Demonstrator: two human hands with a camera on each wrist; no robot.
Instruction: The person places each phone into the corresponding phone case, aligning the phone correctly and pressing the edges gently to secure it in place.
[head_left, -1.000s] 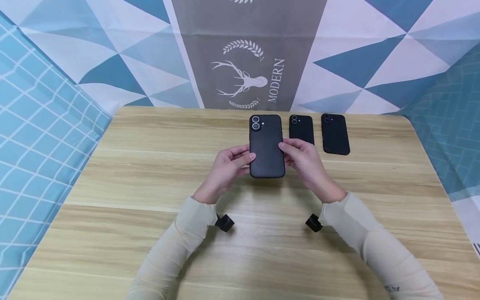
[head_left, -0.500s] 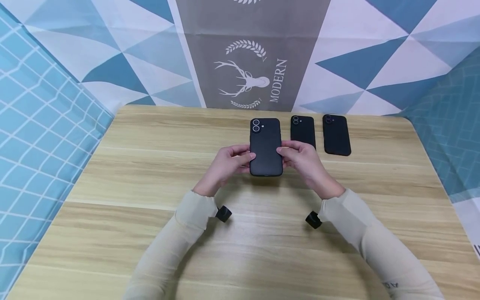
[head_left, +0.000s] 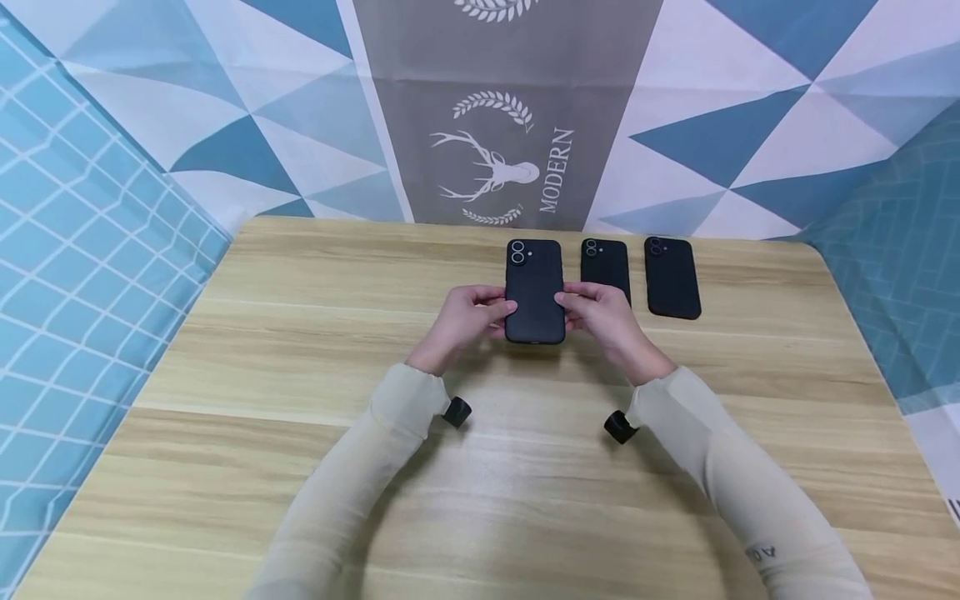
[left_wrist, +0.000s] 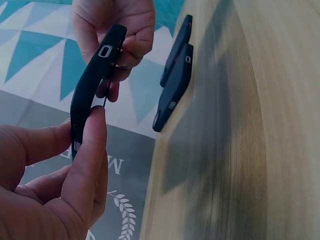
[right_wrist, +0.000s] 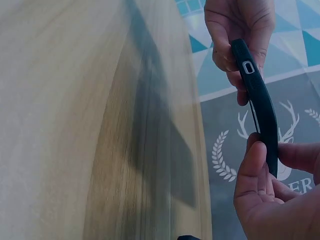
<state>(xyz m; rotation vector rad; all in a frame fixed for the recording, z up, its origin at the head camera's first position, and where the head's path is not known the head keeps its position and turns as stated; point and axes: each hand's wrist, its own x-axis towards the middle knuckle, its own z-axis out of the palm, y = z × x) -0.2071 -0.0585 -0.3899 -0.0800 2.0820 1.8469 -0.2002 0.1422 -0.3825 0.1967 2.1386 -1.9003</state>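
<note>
Near the far middle of the table in the head view, a black phone [head_left: 535,292] is held up in both hands, its back with two ringed lenses facing the camera. My left hand [head_left: 467,318] pinches its left edge, thumb on the back and fingers behind. At the right edge my right hand [head_left: 603,318] grips it the same way. Both wrist views show the phone [left_wrist: 86,97] tilted above the table, with a slot [right_wrist: 248,67] in its bottom end. Its front side is mostly hidden by fingers.
Two more black phones, one [head_left: 604,260] partly covered by my right hand and another [head_left: 672,279] farther right, lie at the back of the wooden table [head_left: 300,350]. A patterned cloth [head_left: 675,108] hangs behind the far edge. Black wrist cameras [head_left: 457,412] sit below both sleeves.
The held phone looks slightly smaller and sits a little farther from the head camera, its top edge lower in view. Both forearms have reached slightly forward. The grips stay the same.
</note>
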